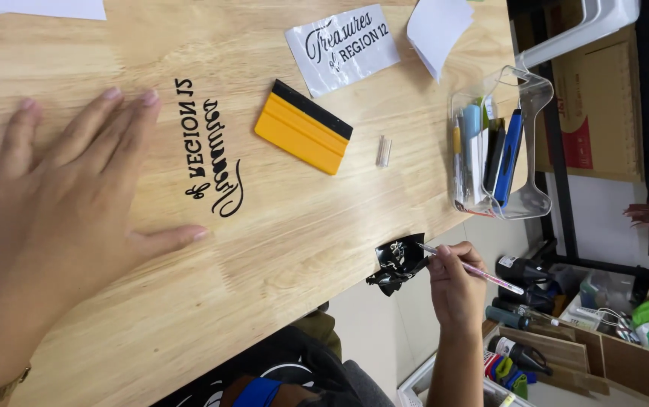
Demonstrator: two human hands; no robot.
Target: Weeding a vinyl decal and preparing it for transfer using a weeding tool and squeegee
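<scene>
Left hand (53,226), fingers spread flat on the wooden desk (279,226) beside black vinyl lettering (211,151); right hand (453,283), fingers pinching a weeding pen (475,269) against crumpled black vinyl scrap (398,262).

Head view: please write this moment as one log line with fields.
left hand: flat on wooden table, beside black lettering | right hand: holds thin pen tool, crumpled black vinyl scrap | yellow squeegee: lying untouched
</scene>
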